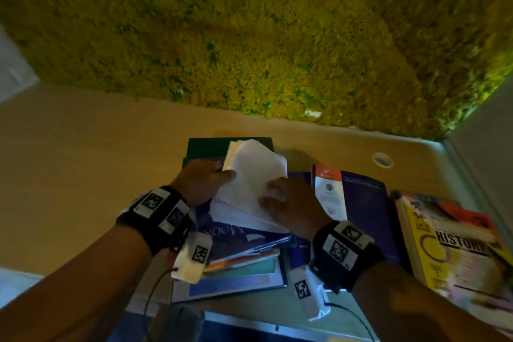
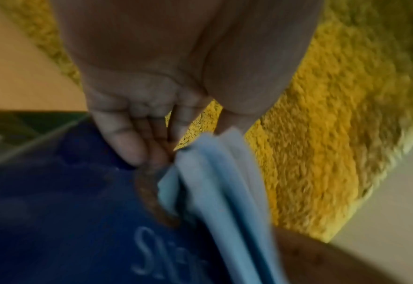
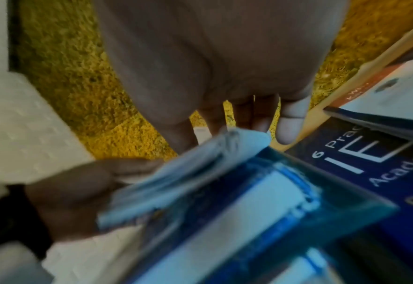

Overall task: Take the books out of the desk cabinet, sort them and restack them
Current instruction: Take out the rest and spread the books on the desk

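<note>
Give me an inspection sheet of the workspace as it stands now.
Surface: tan desk, books on its right half.
Job's things: white papers atop the blue book, which tops a stack; purple book beside it; History book at right.
Clutter: nothing seen.
Grippers: left hand pinches the papers' left edge; right hand holds their right side.
Cables: black wires from the wrist cameras.
Surroundings: green moss wall behind; grommet hole in the desk.
</note>
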The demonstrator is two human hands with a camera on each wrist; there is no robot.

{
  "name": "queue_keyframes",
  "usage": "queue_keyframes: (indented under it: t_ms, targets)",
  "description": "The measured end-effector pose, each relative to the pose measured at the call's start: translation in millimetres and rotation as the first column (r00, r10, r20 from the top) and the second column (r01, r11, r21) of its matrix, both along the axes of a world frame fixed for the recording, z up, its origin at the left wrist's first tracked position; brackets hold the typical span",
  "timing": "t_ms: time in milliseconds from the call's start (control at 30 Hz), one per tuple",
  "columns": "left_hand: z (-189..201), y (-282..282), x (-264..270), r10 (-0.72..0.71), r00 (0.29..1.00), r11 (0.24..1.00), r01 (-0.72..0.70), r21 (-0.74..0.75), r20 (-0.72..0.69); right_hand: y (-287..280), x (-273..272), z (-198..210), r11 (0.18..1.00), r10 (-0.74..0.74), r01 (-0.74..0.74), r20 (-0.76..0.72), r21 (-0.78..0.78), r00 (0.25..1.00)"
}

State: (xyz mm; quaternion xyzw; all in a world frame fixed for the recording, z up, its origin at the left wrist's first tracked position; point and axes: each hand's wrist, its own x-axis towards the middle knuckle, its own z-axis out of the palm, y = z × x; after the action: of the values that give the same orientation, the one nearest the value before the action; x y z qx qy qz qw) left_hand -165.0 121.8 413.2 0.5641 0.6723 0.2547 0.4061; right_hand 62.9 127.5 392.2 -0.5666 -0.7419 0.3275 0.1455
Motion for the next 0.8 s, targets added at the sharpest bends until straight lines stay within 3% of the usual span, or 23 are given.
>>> queue_keyframes:
  t_ms: [100,367,467,600,800]
  targets:
    - [-0.6,-1.8,6.2,0.078,0.946,0.997,-0.067,-0.043,0.316,-6.3,4.1,-6.2,0.999,-0.035,0.035,-0.03,-0.007,0.999]
    - [4.7,-13.7,30.2,-0.03,0.944,0.995,-0.005,0.103,0.33,-0.9,4.2,18.7,0.994,-0.091,0.075,-0.236,-0.077,0.968]
    - [11.9,-25.2,54.8,-0.067,0.888,0.99,0.004,0.138,0.454,-2.1,2.0,42.2,0.983,-0.067,0.0,-0.356,-0.184,0.932]
    - [14.1,-38.2,84.0,0.006,0.852,0.993,-0.065,0.095,0.523,-0.1,14.2,60.3,0.924,-0.13,-0.041,-0.412,-0.381,0.902]
    - [11.7,-46.8,106.2,0.139,0.842,0.979,-0.195,0.054,0.521,12.8,35.7,54.6,0.841,-0.135,-0.164,-0.494,-0.516,0.859]
